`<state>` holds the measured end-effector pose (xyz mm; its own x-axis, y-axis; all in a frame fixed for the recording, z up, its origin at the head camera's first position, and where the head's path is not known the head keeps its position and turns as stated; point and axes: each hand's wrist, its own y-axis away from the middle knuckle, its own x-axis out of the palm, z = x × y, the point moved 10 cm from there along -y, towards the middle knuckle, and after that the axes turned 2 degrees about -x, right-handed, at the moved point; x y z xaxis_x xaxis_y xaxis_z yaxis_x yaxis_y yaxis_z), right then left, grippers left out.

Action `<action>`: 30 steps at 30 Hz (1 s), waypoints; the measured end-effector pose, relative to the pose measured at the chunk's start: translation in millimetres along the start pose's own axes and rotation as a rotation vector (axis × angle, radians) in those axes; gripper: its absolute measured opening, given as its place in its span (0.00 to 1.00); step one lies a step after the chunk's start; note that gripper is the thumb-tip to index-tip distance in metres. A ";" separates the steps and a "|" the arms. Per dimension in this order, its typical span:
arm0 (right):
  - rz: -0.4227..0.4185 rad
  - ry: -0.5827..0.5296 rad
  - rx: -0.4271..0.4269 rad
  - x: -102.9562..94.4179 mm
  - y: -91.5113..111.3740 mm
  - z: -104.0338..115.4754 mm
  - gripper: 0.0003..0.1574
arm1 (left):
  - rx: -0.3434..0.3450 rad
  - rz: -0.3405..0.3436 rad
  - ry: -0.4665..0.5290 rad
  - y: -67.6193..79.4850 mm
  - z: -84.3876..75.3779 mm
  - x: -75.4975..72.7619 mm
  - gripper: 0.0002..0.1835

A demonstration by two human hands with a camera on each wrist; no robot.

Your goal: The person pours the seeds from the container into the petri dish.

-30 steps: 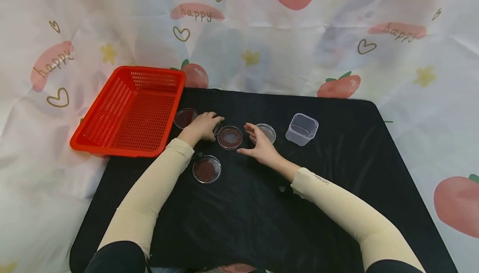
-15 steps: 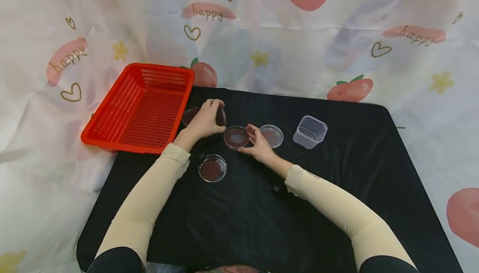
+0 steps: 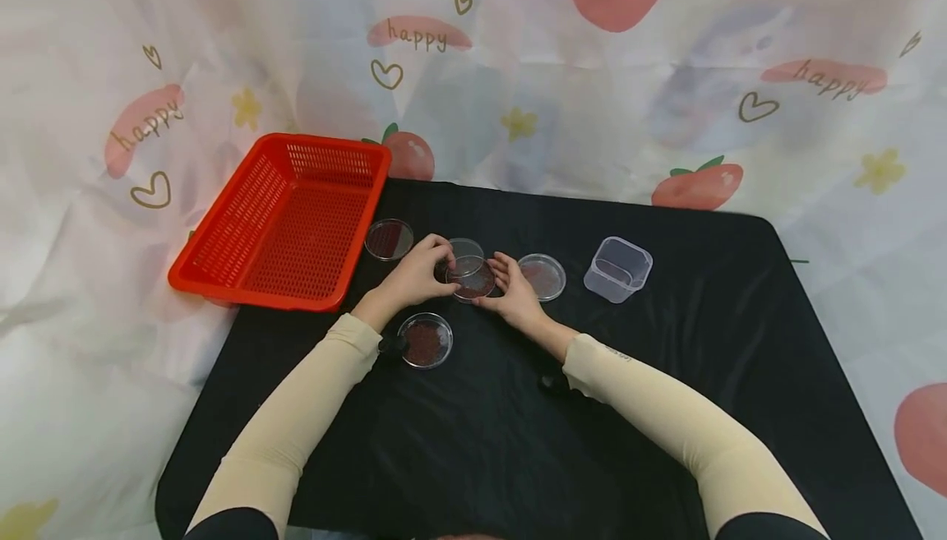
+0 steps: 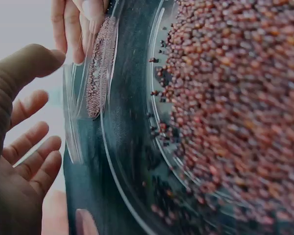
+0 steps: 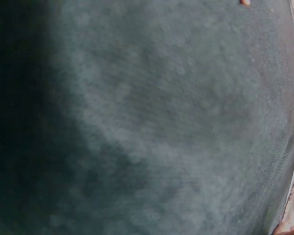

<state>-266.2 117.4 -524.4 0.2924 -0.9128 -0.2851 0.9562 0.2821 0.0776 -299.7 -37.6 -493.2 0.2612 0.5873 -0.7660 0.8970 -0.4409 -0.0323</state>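
Note:
My left hand pinches the edge of a clear petri dish lid, which overlaps a petri dish of reddish-brown seeds from above. Whether lid and dish touch is unclear. Around the right side of that dish curl the thumb and fingers of my right hand. In the left wrist view, the left thumb and fingers are beside the lid, and the right fingers grip the seed dish. Mostly blurred black cloth fills the right wrist view, with a fingertip at its top edge.
Another seed dish stands nearer the body, with loose seeds near its rim in the left wrist view. A dark red dish is beside the red basket. To the right are a clear dish and a clear plastic box.
My left hand has lifted the clear lid, tilted it, and brought it rightward and nearer over the seed dish. My right hand has closed in on that dish's right side.

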 end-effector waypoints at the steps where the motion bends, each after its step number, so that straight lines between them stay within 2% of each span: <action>1: 0.001 0.001 0.001 0.8 0.7 -1.3 0.61 | -0.011 0.004 -0.003 -1.3 2.9 2.6 0.19; 8: -0.006 0.015 0.006 7.9 -2.0 -16.5 0.61 | -0.176 0.091 0.027 -18.2 26.1 5.7 0.41; 11: 0.000 0.020 0.009 11.1 -2.3 -18.5 0.61 | -0.191 0.120 0.008 -22.6 28.6 11.3 0.44; 14: 0.009 0.034 0.002 13.2 -3.1 -18.1 0.62 | -0.195 0.116 -0.018 -23.5 28.0 14.2 0.43; 17: 0.006 0.039 -0.014 11.2 -4.3 -16.3 0.63 | -0.174 0.113 -0.026 -24.3 21.1 15.6 0.42; 25: -0.023 0.044 -0.029 -0.5 -4.7 -12.3 0.65 | -0.030 0.179 -0.019 -26.0 -12.0 25.7 0.42; 30: -0.010 0.079 -0.027 -1.1 -4.0 -13.6 0.66 | -0.007 0.219 -0.036 -20.8 -18.9 34.5 0.43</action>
<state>-270.4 121.3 -537.4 0.2806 -0.8895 -0.3607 0.9581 0.2823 0.0490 -302.5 4.7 -506.8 0.4374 0.4531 -0.7768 0.8226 -0.5506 0.1420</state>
